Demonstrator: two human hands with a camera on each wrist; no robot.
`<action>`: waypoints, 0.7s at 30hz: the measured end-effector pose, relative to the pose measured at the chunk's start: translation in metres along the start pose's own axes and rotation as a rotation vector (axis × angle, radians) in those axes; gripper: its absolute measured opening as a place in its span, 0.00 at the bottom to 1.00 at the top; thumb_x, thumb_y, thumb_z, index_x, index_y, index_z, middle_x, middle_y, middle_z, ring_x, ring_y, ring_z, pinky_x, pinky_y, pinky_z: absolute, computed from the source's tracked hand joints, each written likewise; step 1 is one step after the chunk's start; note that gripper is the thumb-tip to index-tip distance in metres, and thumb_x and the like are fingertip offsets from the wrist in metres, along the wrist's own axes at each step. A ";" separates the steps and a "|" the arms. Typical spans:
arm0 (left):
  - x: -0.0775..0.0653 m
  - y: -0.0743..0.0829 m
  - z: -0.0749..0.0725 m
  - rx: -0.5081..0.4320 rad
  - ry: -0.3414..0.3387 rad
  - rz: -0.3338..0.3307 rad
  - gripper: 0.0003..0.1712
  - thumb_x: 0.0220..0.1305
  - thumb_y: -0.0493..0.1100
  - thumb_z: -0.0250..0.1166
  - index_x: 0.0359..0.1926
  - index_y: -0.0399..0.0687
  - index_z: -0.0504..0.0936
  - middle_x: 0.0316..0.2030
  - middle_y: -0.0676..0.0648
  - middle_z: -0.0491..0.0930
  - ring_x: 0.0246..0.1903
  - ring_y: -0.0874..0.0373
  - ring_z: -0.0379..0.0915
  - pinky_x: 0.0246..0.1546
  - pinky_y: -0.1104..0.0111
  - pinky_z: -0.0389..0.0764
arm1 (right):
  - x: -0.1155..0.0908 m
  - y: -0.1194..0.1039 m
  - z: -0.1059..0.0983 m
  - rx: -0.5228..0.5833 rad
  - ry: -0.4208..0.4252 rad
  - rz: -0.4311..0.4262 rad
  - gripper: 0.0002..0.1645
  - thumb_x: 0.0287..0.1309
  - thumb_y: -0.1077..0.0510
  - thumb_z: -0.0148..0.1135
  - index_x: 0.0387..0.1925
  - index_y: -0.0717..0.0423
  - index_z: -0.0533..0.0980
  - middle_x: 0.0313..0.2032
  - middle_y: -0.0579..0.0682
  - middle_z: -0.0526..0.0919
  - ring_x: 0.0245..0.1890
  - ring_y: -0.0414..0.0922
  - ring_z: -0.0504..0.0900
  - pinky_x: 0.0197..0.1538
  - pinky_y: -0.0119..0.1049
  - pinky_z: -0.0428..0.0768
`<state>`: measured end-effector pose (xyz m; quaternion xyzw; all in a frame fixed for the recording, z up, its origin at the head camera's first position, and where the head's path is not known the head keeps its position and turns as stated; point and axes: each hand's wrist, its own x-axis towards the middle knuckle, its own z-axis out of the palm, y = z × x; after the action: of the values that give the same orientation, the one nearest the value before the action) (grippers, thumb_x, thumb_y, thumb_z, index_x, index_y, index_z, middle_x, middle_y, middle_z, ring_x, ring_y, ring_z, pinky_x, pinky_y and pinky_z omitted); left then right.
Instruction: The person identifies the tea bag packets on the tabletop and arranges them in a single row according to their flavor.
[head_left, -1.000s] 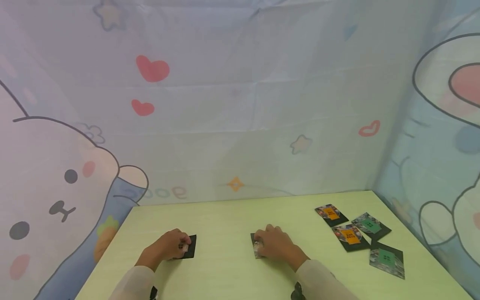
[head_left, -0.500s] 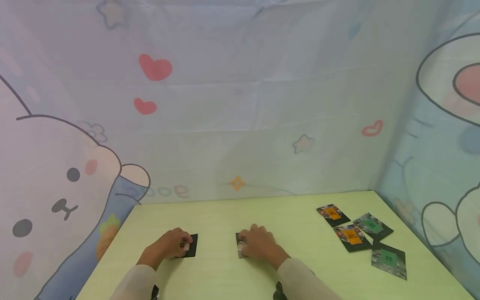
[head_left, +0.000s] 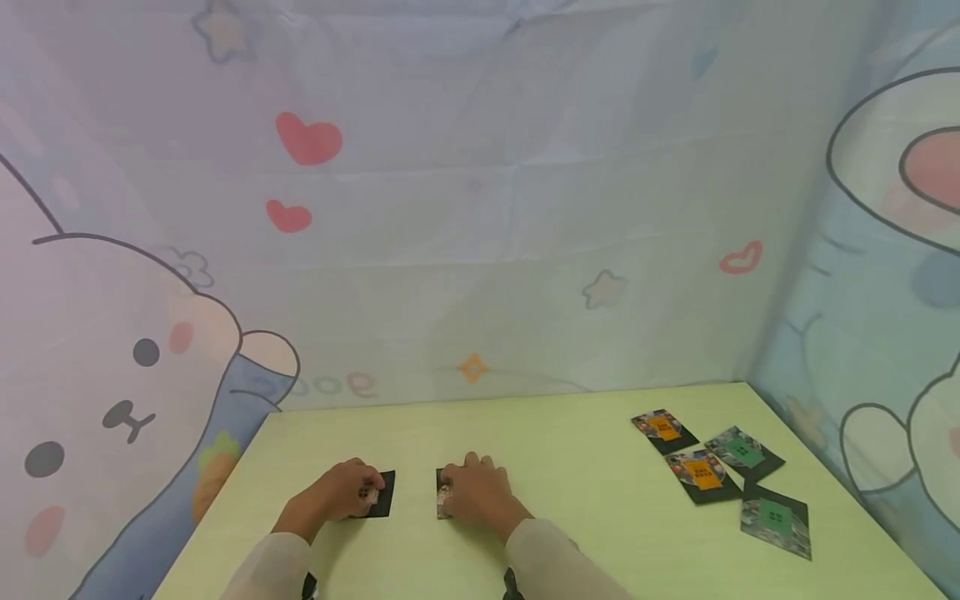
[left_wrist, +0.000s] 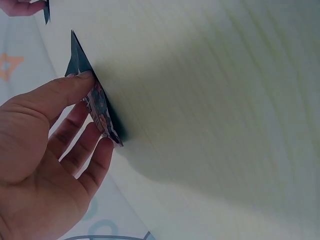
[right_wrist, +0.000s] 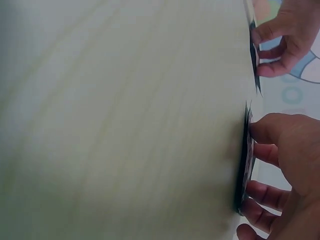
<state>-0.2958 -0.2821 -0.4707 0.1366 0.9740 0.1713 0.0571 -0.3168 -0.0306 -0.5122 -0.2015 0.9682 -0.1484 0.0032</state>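
On the left of the pale table, a small dark flat packet (head_left: 385,493) with a patterned print is held by my left hand (head_left: 337,490). In the left wrist view, the thumb (left_wrist: 75,90) lies on the packet's face (left_wrist: 100,112) and the fingertips are at its edge. My right hand (head_left: 483,496) grips a similar packet (head_left: 442,502) a short gap to the right. The right wrist view has thumb and fingers on that packet (right_wrist: 247,155), close to the tabletop. My palms hide part of both packets in the head view.
Several square packets lie at the table's right: two with orange labels (head_left: 663,428), (head_left: 702,475) and two with green labels (head_left: 743,451), (head_left: 776,518). Some touch or overlap. A printed cloth (head_left: 465,208) with cartoon animals hangs behind and at the sides of the table (head_left: 570,442).
My right hand has moved left with its packet, closing most of the gap to the left hand. The left hand and its packet stay in place.
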 end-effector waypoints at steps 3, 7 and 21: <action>-0.001 0.000 0.000 0.003 -0.003 -0.002 0.13 0.59 0.30 0.71 0.42 0.52 0.86 0.46 0.49 0.80 0.45 0.53 0.75 0.50 0.53 0.78 | 0.004 -0.012 0.004 -0.008 0.009 0.000 0.21 0.55 0.46 0.64 0.52 0.38 0.81 0.41 0.48 0.75 0.37 0.47 0.67 0.41 0.47 0.70; -0.001 0.001 0.000 0.012 0.010 0.004 0.12 0.59 0.31 0.70 0.42 0.50 0.86 0.46 0.47 0.80 0.45 0.51 0.76 0.51 0.51 0.78 | 0.007 -0.026 0.002 -0.008 0.010 0.002 0.21 0.53 0.46 0.67 0.50 0.38 0.82 0.41 0.48 0.75 0.38 0.47 0.69 0.42 0.47 0.71; 0.001 0.001 0.002 0.046 0.021 -0.009 0.12 0.58 0.31 0.71 0.42 0.50 0.86 0.47 0.46 0.80 0.47 0.48 0.77 0.52 0.51 0.77 | 0.024 -0.048 0.032 -0.028 0.062 0.033 0.21 0.61 0.42 0.63 0.56 0.33 0.82 0.46 0.49 0.77 0.39 0.47 0.69 0.42 0.47 0.70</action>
<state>-0.2963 -0.2807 -0.4722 0.1319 0.9788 0.1500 0.0444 -0.3184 -0.0912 -0.5274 -0.1810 0.9730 -0.1409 -0.0271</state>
